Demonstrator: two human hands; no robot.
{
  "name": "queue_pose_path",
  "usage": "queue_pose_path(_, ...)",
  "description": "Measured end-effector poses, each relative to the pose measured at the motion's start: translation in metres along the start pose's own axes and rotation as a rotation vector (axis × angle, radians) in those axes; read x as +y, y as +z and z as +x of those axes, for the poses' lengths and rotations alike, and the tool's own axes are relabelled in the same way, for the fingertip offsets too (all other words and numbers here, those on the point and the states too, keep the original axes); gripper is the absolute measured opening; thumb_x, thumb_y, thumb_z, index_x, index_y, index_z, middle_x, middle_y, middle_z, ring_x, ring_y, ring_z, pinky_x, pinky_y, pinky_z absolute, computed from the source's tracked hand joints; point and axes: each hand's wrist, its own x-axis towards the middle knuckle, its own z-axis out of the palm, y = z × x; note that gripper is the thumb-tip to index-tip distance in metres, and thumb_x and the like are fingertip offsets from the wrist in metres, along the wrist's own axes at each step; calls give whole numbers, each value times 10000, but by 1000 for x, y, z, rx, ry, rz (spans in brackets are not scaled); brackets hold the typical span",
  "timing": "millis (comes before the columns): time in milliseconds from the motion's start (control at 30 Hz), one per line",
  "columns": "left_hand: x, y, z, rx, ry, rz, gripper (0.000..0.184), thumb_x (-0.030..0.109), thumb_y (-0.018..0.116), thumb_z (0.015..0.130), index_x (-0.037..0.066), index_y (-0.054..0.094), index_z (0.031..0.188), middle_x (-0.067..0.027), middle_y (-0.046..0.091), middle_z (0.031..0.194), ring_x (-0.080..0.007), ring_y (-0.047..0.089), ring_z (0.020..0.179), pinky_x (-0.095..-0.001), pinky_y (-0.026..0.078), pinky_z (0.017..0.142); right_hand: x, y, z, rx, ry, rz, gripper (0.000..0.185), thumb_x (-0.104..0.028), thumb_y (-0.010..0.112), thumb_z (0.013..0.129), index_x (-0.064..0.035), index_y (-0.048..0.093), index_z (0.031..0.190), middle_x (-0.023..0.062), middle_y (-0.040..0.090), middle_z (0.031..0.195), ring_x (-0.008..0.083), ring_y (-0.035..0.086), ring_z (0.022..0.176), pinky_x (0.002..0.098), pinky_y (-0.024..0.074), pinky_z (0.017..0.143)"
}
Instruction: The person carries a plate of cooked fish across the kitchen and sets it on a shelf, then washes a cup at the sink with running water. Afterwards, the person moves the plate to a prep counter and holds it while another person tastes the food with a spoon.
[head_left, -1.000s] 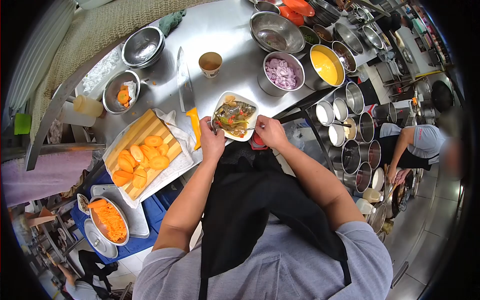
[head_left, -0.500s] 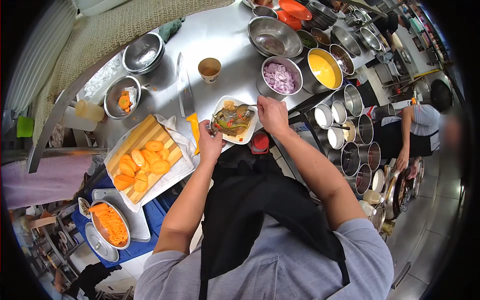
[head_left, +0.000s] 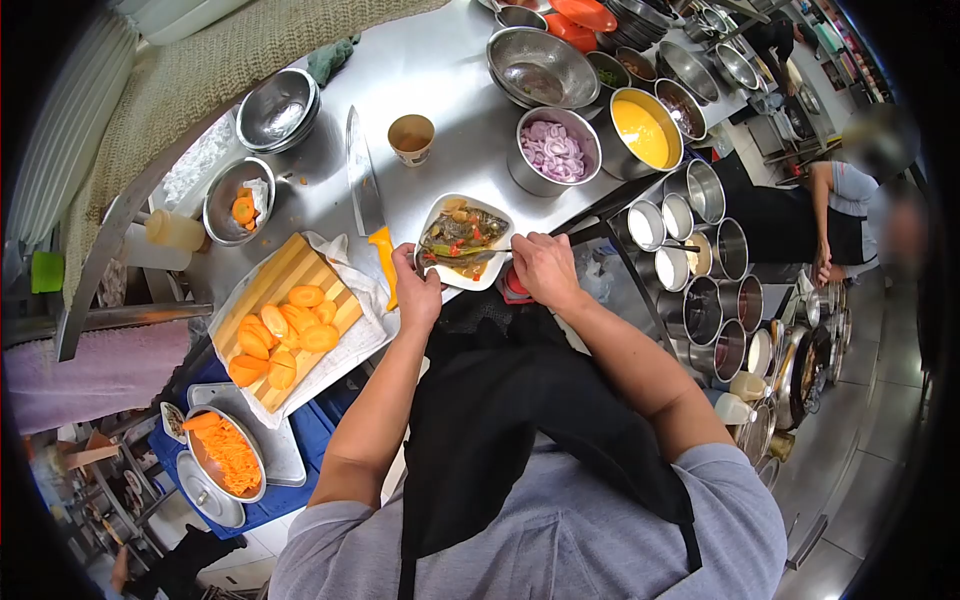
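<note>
A white square bowl (head_left: 508,222) stands near the table's front edge, holding a piece of fish (head_left: 470,226) in sauce with red and green pepper pieces. My right hand (head_left: 545,270), at the bowl's right side, grips the thin handle of a metal utensil (head_left: 492,251). That utensil reaches left into the food; its head is hidden there. At the left rim, my left hand (head_left: 417,287) is closed on another metal utensil (head_left: 424,259), mostly covered by the fingers. Whether either utensil is a fork or a spoon cannot be made out.
Left lie a yellow-handled knife (head_left: 365,185) and a cutting board (head_left: 262,300) with carrot slices. A paper cup (head_left: 411,140) stands behind the bowl. Sliced onions (head_left: 552,152) and yellow liquid (head_left: 642,132) fill pots at right. Another person (head_left: 822,215) stands far right.
My right hand has moved down, bringing its utensil lower across the food. My left hand stays at the bowl's left rim. The person at right has drawn their arms in.
</note>
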Motion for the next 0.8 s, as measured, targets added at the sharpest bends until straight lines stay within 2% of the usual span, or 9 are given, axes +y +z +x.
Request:
queue_pose_path(167, 3, 2, -1, 11, 16, 9, 522, -84, 555, 873, 82, 346, 1322, -160, 560, 1051, -251, 667, 817, -348, 628, 647, 5, 10, -1, 52, 2, 7, 78, -141, 638, 855, -98, 574, 844, 88, 599, 729, 302, 633, 769, 446, 359, 698)
queue_pose_path(233, 11, 2, -1, -23, -41, -7, 551, -123, 523, 868, 91, 315, 1331, -151, 512, 1154, -206, 642, 888, -289, 614, 648, 5, 13, -1, 31, 24, 23, 70, -141, 627, 859, -94, 576, 849, 96, 613, 735, 313, 639, 771, 453, 363, 696)
queue_pose_path(300, 18, 2, -2, -24, -63, 2, 548, -115, 531, 869, 86, 316, 1332, -154, 511, 1152, -210, 649, 883, -290, 613, 631, 3, 14, 1, 9, 43, 40, 64, -141, 616, 863, -90, 578, 853, 104, 628, 740, 325, 645, 773, 461, 367, 694)
queue_pose_path(367, 27, 3, -4, -25, -85, 10, 547, -107, 539, 870, 81, 318, 1333, -157, 510, 1149, -213, 655, 878, -292, 611, 615, 0, 16, 3, -142, 209, 145, 80, -158, 600, 856, -80, 606, 874, 145, 669, 773, 364, 666, 812, 503, 430, 713)
queue_pose_path(400, 34, 4, -5, -28, -130, 10, 545, -99, 546, 870, 76, 320, 1334, -157, 512, 1143, -217, 662, 878, -296, 615, 607, 2, 18, 5, -143, 206, 145, 80, -158, 600, 856, -80, 606, 874, 145, 669, 773, 364, 666, 812, 503, 430, 713)
queue_pose_path(467, 32, 3, -3, -24, -176, 9, 544, -91, 553, 870, 71, 323, 1335, -156, 514, 1138, -220, 668, 878, -300, 618, 599, 5, 18, 14, -222, 348, 268, 128, -183, 589, 842, -72, 638, 883, 177, 691, 811, 392, 676, 853, 514, 496, 746)
queue_pose_path(533, 18, 4, 2, 13, -128, -6, 537, -66, 582, 859, 61, 352, 1327, -176, 572, 1083, -245, 701, 741, -327, 620, 603, 9, 8, 23, -245, 339, 288, 136, -188, 594, 834, -71, 647, 880, 182, 692, 816, 398, 675, 861, 500, 512, 756)
queue_pose_path(800, 21, 0, 3, -12, -143, -64, 538, -59, 599, 864, 56, 357, 1331, -198, 606, 1109, -226, 705, 708, -312, 604, 587, -17, -12, 69, -175, 208, 181, 112, -160, 619, 811, -76, 657, 875, 163, 690, 785, 383, 675, 819, 516, 492, 733)
